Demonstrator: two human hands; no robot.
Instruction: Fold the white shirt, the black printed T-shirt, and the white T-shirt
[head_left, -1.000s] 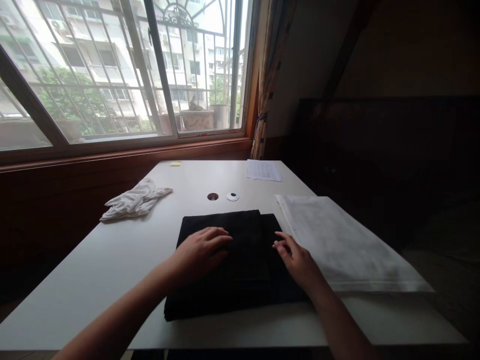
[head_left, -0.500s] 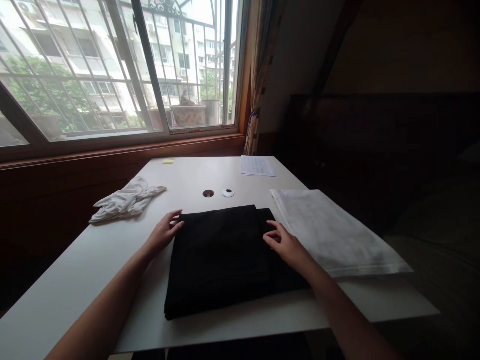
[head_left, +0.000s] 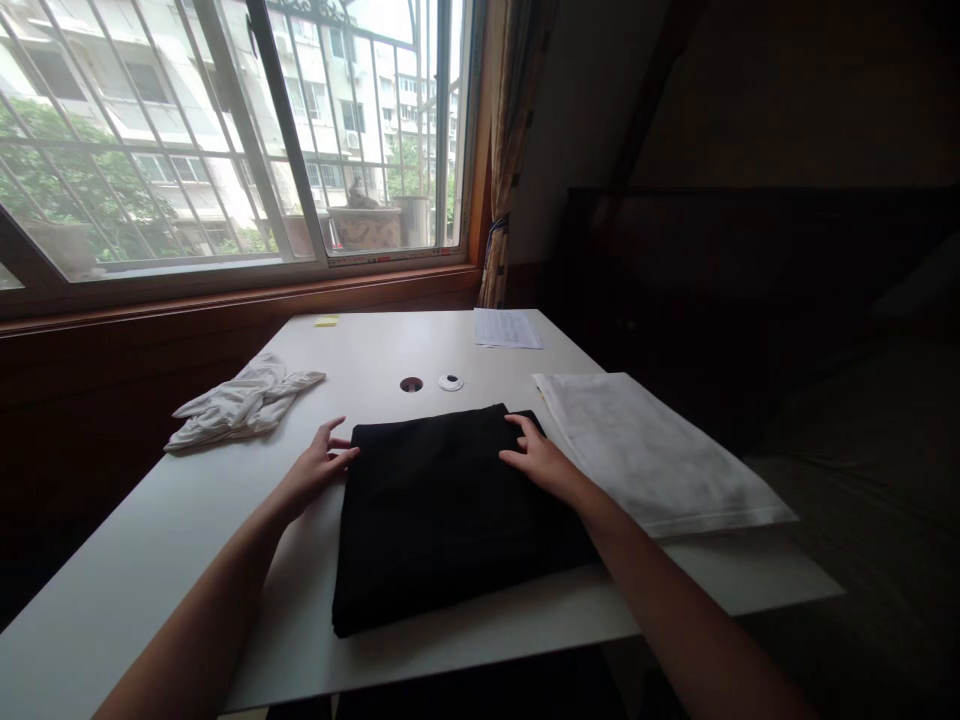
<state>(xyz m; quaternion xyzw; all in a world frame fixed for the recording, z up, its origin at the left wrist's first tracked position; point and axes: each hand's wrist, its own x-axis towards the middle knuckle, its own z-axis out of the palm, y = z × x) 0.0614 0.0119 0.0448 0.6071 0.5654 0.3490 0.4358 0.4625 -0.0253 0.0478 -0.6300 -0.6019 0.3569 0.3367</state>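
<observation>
A folded black cloth lies flat in the middle of a white table. My left hand rests at the cloth's far left corner, its fingers apart and touching the edge. My right hand lies on the cloth's far right part, fingers stretched out flat on the fabric. Neither hand grips anything.
A folded white cloth lies right of the black one, reaching the table's right edge. White gloves sit crumpled at the left. A cable hole, its white cap, a paper sheet and a yellow note are farther back, below the window.
My left hand slid off the top of the black cloth to its far left corner. My right hand moved forward along the right side onto the far right part.
</observation>
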